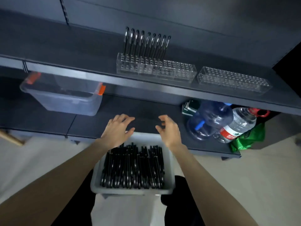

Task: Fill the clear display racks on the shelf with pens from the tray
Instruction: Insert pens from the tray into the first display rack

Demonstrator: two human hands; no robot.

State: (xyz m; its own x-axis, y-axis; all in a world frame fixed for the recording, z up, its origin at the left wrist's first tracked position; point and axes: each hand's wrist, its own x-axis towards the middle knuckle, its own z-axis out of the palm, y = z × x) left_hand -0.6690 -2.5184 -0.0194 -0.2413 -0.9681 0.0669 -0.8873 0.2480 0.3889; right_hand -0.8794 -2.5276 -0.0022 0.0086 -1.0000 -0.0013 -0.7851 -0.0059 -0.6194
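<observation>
A grey tray point(169, 173) full of black pens point(133, 168) sits on my lap, its far end at the lower shelf's edge. My left hand point(118, 130) and my right hand point(167, 129) hover above the tray's far end, fingers apart, holding nothing. On the upper shelf stands a clear display rack point(156, 68) with several black pens point(146, 44) upright in the back row of its left half. A second clear rack point(232, 80) lies to its right with no pens in it.
A clear storage bin point(65, 97) with orange latches stands on the lower shelf at left. At right are a blue water jug point(210, 119), a clear water bottle point(237, 124) and a green bag point(249, 137). The dark upper shelf edge point(114, 80) overhangs the lower shelf.
</observation>
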